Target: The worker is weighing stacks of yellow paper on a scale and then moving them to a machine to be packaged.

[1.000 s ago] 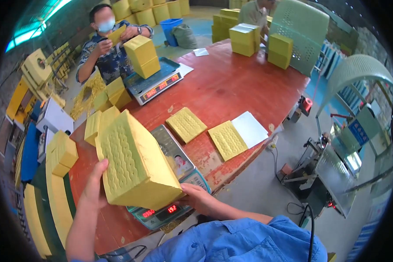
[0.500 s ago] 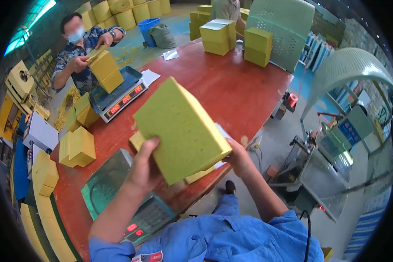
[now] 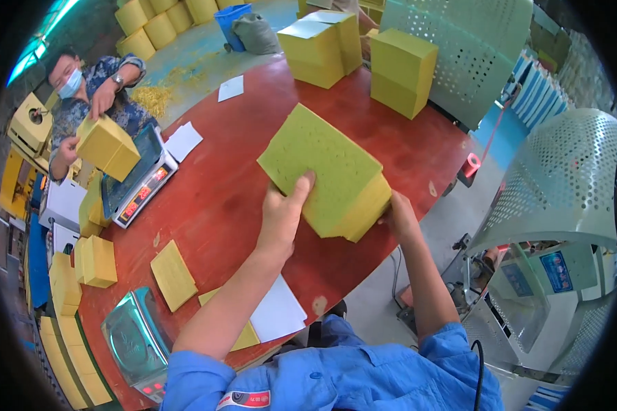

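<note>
A thick stack of yellow paper sheets (image 3: 322, 161) is held tilted above the middle of the red table. My left hand (image 3: 286, 209) grips its near left side, thumb flat on the top sheet and the other fingers out of sight. At the right end, my right hand (image 3: 400, 217) closes around the edge, its fingers partly hidden. The stack's edges look slightly uneven at the near right corner. Below my left forearm lie white sheets (image 3: 279, 312) and a thin yellow pad (image 3: 245, 337), partly covered by that arm.
A scale with a glassy green pan (image 3: 136, 327) stands at the near left, beside a flat yellow pad (image 3: 173, 274). Across the red table (image 3: 219, 164), a masked co-worker (image 3: 92, 85) holds a yellow block over another scale (image 3: 140, 179). Tall yellow stacks (image 3: 403, 72) stand far right, before a perforated metal panel (image 3: 452, 51).
My hands have carried the stack away from the near scale toward the table's middle and tipped it. The view has shifted, uncovering sheets and pads. The co-worker's block is lower.
</note>
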Tool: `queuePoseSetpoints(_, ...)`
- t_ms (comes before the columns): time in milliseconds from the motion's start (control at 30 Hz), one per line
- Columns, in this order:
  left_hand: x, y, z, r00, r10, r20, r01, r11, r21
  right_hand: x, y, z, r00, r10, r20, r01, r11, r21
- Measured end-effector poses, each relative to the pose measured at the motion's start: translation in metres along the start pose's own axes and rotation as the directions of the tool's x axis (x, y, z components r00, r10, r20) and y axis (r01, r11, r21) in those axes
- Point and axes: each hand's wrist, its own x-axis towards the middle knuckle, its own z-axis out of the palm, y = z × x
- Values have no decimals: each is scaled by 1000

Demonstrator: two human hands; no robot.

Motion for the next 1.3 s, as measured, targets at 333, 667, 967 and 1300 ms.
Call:
queuePoseSetpoints(333,50,8,49,591,755,284,-599,175,781,16,-47,-30,781,-609,-139,526,761,-380)
queuePoseSetpoints(667,27,-1,14,560,778,284,-666,219,713,12,-162,29,844,-513,155,535,821,-201)
queuePoseSetpoints(967,42,12,14,522,740,425,-705,94,703,20,-150,36,848,-485,211,524,826,-209)
queuePoseSetpoints(1300,34,25,17,533,660,530,-705,0,709,15,-144,33,831,-530,172,555,812,-179)
